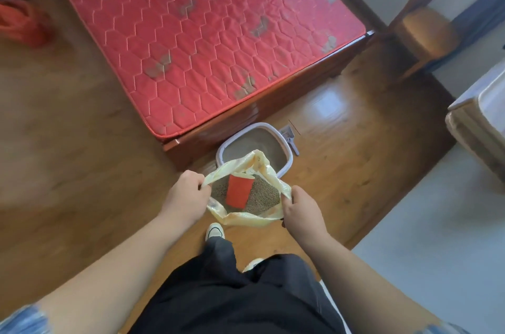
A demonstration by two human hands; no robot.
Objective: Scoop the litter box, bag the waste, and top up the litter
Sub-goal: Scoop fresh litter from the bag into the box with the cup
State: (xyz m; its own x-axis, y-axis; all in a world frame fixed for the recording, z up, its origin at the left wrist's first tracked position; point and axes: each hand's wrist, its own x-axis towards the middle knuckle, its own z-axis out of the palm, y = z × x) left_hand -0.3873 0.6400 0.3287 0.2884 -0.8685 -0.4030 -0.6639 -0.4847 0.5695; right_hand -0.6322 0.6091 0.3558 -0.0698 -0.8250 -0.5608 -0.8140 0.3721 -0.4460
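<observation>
A pale yellow plastic bag [247,217] hangs open between my hands above the wooden floor. My left hand [188,194] grips its left rim and my right hand [302,208] grips its right rim. Inside lie grey-green litter pellets [263,194] with a red cup [239,194] on top. Just beyond the bag stands the white-rimmed litter box [284,142], holding grey litter, against the corner of the bed. A grey slotted scoop [290,138] lies on the floor at the box's right side.
A bed with a red quilted mattress [207,33] fills the upper middle. An orange object [21,19] lies on the floor far left. A round stool [426,30] stands at the upper right, and pale furniture [481,126] at the right edge. My white shoe [214,231] is under the bag.
</observation>
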